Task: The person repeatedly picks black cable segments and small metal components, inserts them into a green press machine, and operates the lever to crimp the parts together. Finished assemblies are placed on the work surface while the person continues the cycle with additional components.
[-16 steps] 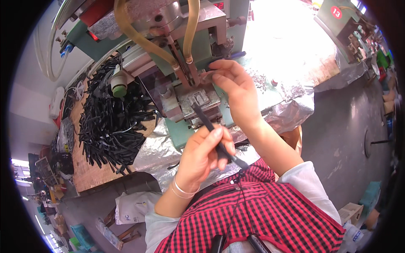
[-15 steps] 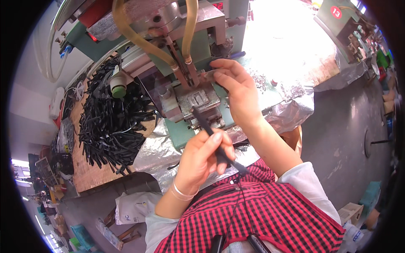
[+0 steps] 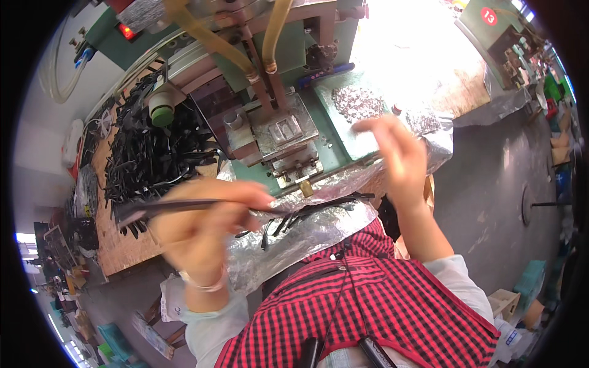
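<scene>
My left hand point(image 3: 199, 230) is closed on a dark flat strap point(image 3: 165, 207), blurred by motion, at the left of the foil-covered bench edge. My right hand point(image 3: 405, 159) hovers over the right side of the press bench, its fingertips near a pile of small shiny bits point(image 3: 357, 103) on a pale green plate point(image 3: 353, 142). Motion smears its fingers, so whether they pinch anything is unclear. Between the hands stands a small press, whose metal die block point(image 3: 286, 130) has a rectangular recess on top. Several black straps point(image 3: 307, 213) lie on the foil point(image 3: 294, 239) in front of it.
A large heap of black straps point(image 3: 153, 150) covers the wooden board at the left. Above the die hang two yellowish hoses point(image 3: 276, 37) and the press arms. A green round button point(image 3: 162, 115) sits left of the die. A blue pen-like rod point(image 3: 325, 75) lies behind it.
My left hand has moved left from the die, carrying the dark strap. My right hand has withdrawn from beside the die to the right, toward the small bits.
</scene>
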`<control>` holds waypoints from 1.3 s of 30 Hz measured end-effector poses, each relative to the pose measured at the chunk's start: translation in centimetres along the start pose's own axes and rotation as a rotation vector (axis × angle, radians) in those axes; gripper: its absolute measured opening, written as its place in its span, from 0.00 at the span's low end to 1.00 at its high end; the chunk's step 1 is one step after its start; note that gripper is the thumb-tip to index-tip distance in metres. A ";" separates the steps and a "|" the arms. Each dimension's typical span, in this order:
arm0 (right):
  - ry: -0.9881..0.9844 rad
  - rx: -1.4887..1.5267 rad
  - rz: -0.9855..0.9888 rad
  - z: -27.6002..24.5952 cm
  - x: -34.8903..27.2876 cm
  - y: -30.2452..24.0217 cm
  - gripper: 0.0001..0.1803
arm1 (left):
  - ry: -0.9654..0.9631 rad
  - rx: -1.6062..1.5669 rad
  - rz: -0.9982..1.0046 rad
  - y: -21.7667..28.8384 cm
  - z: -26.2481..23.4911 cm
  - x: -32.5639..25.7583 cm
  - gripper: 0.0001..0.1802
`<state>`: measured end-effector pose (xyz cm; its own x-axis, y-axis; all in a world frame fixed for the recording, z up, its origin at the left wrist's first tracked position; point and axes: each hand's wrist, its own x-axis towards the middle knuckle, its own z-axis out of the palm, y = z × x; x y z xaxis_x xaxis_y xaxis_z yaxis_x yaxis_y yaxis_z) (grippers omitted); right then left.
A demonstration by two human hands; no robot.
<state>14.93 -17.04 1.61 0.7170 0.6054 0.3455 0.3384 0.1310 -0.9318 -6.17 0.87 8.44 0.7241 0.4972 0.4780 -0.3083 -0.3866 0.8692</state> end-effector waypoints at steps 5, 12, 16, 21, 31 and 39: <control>-0.391 0.162 -0.087 3.5 -3.7 -2.4 0.13 | -0.254 -0.219 -0.642 -3.7 5.9 -5.0 0.07; -0.258 -0.096 -0.020 4.6 -4.3 -2.5 0.05 | 0.051 0.353 -0.086 -1.9 3.4 -2.4 0.20; -0.213 -0.190 -0.188 5.5 -4.6 -2.5 0.05 | -0.023 0.284 -0.074 -1.6 4.5 -2.0 0.17; -0.174 -0.341 -0.295 5.2 -4.6 -2.4 0.05 | 0.017 0.293 -0.034 -2.0 4.7 -1.8 0.13; -0.160 -0.296 -0.272 5.7 -5.0 -1.9 0.05 | 0.050 0.276 -0.054 -2.4 4.8 -2.0 0.11; -0.172 -0.228 -0.227 6.0 -5.0 -2.2 0.04 | 0.062 0.235 -0.085 -2.5 4.8 -2.1 0.09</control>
<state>6.97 -15.67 1.27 0.5016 0.7065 0.4992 0.6186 0.1105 -0.7779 -3.93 -2.96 4.61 0.6998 0.5796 0.4176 -0.0905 -0.5079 0.8566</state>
